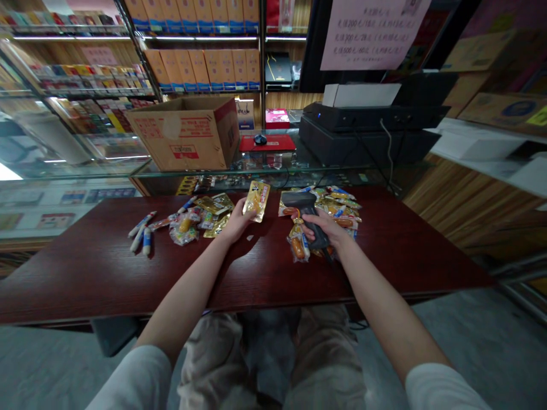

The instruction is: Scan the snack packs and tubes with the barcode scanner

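Left hand [236,222] grasps flat gold foil snack packet [256,200] at its lower edge, centre of frame. Right hand [319,226] is clenched around black plastic handheld barcode scanner [297,199], just over heap of shiny foil-wrapped sausage packets [299,244], right of centre. Dark red wooden counter [106,273] carries second, smaller heap of foil packets [183,225] and white-and-blue tubes [141,233] at left. Brown cardboard box [183,136] sits on glass display case behind.
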